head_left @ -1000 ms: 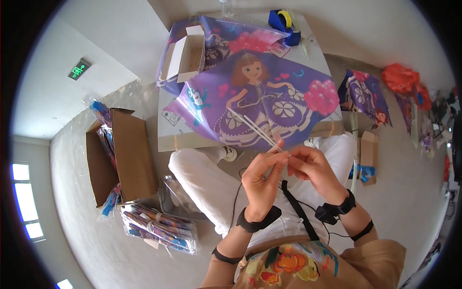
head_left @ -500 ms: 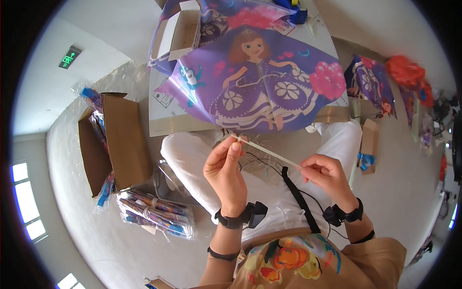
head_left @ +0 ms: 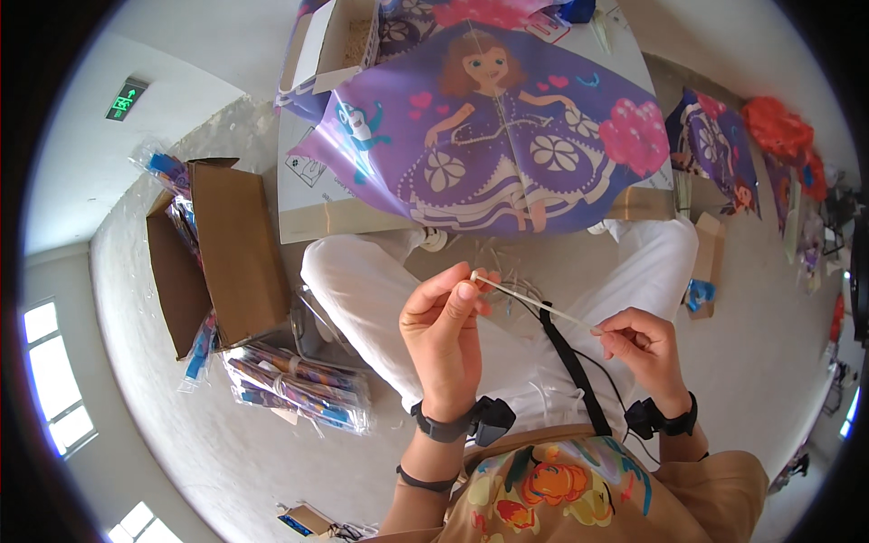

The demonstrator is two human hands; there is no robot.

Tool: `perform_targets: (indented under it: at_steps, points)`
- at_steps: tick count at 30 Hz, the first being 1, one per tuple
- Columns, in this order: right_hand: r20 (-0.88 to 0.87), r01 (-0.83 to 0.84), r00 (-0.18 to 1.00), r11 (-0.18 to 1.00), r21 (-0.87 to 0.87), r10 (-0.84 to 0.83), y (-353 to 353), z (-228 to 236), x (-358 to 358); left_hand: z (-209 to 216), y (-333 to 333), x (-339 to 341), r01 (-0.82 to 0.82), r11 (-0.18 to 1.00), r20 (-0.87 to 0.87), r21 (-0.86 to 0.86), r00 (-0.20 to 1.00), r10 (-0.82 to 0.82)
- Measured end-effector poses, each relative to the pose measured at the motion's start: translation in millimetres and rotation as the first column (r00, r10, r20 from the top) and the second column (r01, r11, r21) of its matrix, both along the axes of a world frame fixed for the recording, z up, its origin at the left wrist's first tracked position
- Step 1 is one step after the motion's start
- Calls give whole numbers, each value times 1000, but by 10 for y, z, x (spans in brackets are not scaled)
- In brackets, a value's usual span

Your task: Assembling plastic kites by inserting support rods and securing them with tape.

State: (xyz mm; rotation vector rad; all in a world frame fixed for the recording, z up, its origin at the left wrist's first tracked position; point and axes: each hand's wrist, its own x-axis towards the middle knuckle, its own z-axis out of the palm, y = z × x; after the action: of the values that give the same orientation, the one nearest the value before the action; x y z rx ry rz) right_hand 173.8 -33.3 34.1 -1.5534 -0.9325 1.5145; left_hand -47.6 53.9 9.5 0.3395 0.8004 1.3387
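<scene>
A thin, off-white stick-like strip (head_left: 554,311) runs at a slant between my two hands, above my lap. The thumb and fingers of my left hand (head_left: 444,339) pinch its upper end, where a small pale tip shows. My right hand (head_left: 644,348) has its fingers closed on the lower end. Whether the strip is a rod or a stretched cord, I cannot tell. Beyond both hands, a purple kite-like sheet (head_left: 502,172) with a printed princess lies on the table (head_left: 312,215), its near edge hanging over.
An open white box (head_left: 319,50) stands on the table's far left. On the floor at left are a brown carton (head_left: 237,258) and wrapped bundles (head_left: 294,389). A small carton (head_left: 706,262) and another printed sheet (head_left: 715,149) are at right. A black strap (head_left: 570,371) crosses my lap.
Both hands, still holding the strip, have shifted a little right and down in the picture. The table and sheet appear slightly higher as the view has tilted.
</scene>
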Motion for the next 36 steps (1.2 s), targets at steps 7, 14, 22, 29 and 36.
perform_targets:
  at_steps: [7,14,22,29,36]
  points:
    - [-7,1,1000,1000,-1,-1,-5,-10,-3,-22,-3,15,11,1000,-3,-16,1000,-11]
    - [-11,5,1000,1000,-2,-5,2,4,-13,-27,-18,27,-3,1000,-17,11,1000,3]
    - [-4,6,1000,1000,-5,-6,0,0,-15,-36,-20,32,-9,1000,-16,2,1000,9]
    - [-6,8,1000,1000,-2,-8,0,15,-22,-45,-21,33,-13,1000,-11,7,1000,13]
    - [-23,10,1000,1000,-2,-10,-18,1,-16,-22,-24,38,-19,1000,-19,-2,1000,19]
